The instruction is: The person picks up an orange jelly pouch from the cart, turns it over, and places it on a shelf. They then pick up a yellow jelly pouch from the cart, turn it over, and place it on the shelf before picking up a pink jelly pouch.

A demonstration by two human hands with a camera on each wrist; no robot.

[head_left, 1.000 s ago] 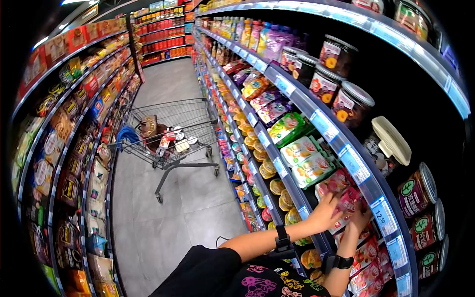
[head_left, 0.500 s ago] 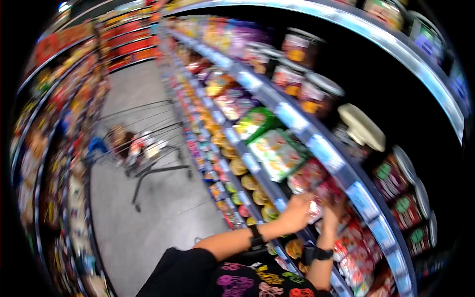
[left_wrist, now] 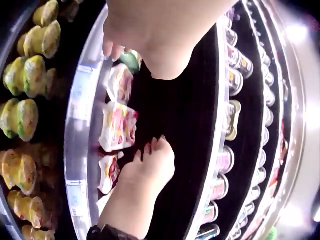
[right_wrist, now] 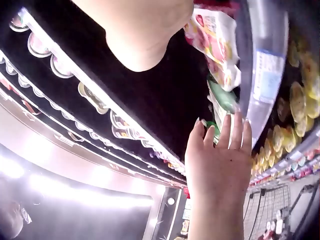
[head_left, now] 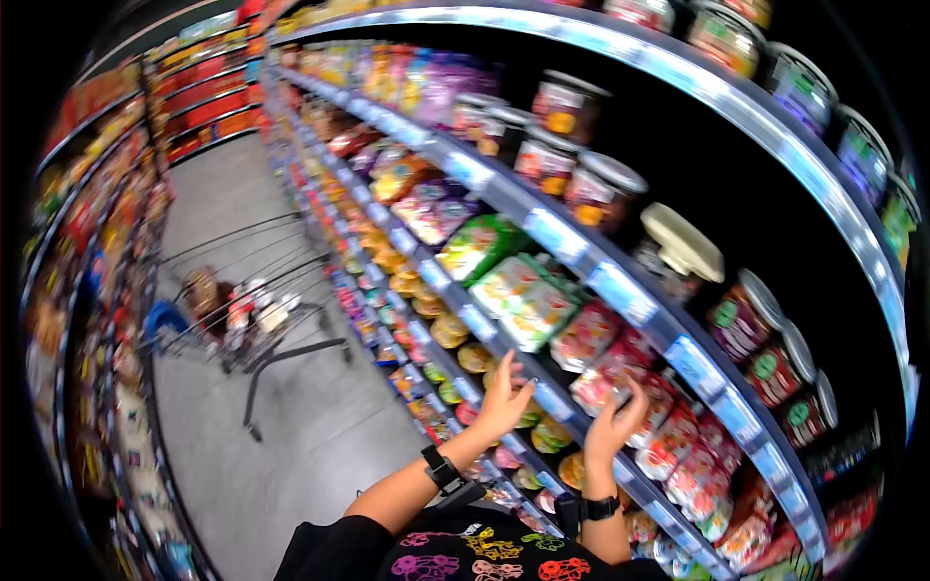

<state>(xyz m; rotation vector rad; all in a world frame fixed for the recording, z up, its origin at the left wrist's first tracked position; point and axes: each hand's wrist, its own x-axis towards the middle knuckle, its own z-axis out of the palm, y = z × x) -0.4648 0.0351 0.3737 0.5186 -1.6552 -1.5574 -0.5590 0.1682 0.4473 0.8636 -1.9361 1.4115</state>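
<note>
In the head view, my left hand (head_left: 506, 397) hovers at the front edge of a shelf, fingers spread and nothing in them. Beside it, my right hand (head_left: 617, 421) is raised, its fingers loosely bent and holding nothing. Just beyond the right hand lie pink-and-white fruit-printed bags (head_left: 589, 337). A green-and-white pack (head_left: 523, 300) sits farther along the same shelf. From the left wrist, the right hand (left_wrist: 152, 165) shows near a pink-and-white bag (left_wrist: 119, 127). In the right wrist view, the left hand (right_wrist: 220, 155) has its fingers extended by the shelf edge.
A wire shopping cart (head_left: 257, 320) with goods in it stands in the aisle on the left. Lidded jars (head_left: 605, 189) and a cream-coloured scoop-like thing (head_left: 683, 242) are on the shelf above. Below are rows of yellow cups (head_left: 449, 329). Price labels line the shelf edges.
Both hands were together on a pink bag; they have let go of it, drawn back toward the body and moved apart. The head view has swung to the right.
</note>
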